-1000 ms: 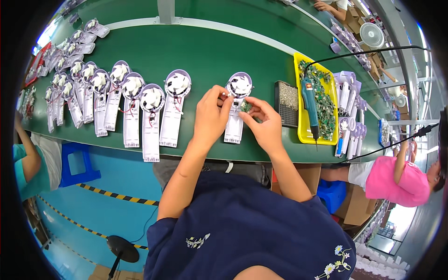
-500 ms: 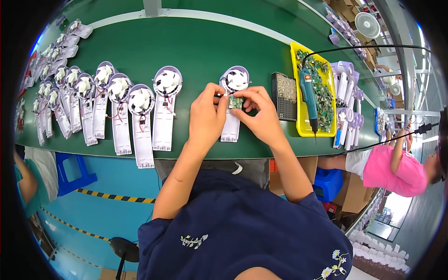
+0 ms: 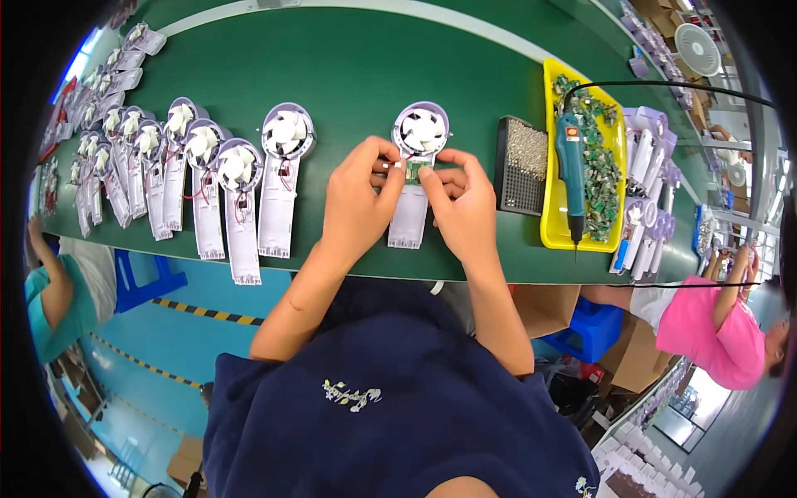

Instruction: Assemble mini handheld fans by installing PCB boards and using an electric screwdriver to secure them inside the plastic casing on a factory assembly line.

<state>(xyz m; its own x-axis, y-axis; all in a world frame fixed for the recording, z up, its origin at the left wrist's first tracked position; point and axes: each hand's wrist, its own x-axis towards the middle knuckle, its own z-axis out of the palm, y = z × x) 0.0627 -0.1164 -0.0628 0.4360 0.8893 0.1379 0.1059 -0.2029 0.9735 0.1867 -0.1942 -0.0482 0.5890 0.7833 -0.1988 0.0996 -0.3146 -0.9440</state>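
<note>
Tray (image 3: 550, 195) of circuit boards (image 3: 604, 187), board (image 3: 413, 172) between hands (image 3: 361, 201) (image 3: 463, 209)

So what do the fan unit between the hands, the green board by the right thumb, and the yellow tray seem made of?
Fan unit: probably moulded plastic, from its smooth lilac shell and white blades; finish satin-looking. Green board: likely resin circuit laminate, from its green face with small parts; finish unclear. Yellow tray: seemingly plastic, slightly glossy, from its even colour and rounded corners.
</note>
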